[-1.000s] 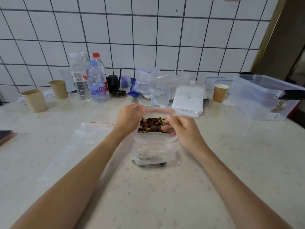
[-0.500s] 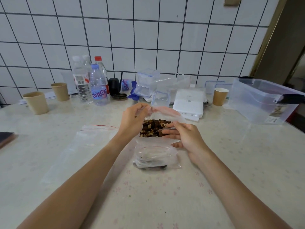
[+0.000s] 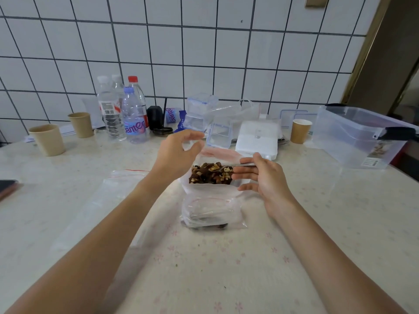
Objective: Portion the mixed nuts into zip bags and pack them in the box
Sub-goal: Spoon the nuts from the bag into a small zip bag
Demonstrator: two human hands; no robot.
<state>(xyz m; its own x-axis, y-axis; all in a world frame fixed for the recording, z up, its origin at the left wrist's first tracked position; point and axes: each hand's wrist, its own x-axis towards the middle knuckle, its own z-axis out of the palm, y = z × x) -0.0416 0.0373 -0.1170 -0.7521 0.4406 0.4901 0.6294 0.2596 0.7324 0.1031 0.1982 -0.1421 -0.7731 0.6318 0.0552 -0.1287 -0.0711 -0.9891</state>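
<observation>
Mixed nuts (image 3: 210, 175) fill a clear, open nut bag (image 3: 204, 189) at the table's middle. My left hand (image 3: 178, 154) is at the bag's upper left rim, fingers and thumb curled round the clear plastic. My right hand (image 3: 263, 177) is at the bag's right side and pinches the handle of a metal spoon (image 3: 241, 165) under its thumb; the spoon's bowl lies on the nuts. A zip bag (image 3: 212, 213) with a few nuts lies flat just in front. An empty zip bag (image 3: 118, 189) lies to the left. The large clear box (image 3: 358, 137) stands at the far right.
Water bottles (image 3: 133, 116), paper cups (image 3: 48, 139) and small clear containers (image 3: 218, 134) line the tiled wall. A white flat box (image 3: 257, 139) and another paper cup (image 3: 300, 131) sit behind the nuts. A dark phone (image 3: 6, 188) lies at the left edge.
My left hand lifted the nut bag's rim higher and back. My right hand shifted right to the bag's side, and the spoon now shows under its thumb.
</observation>
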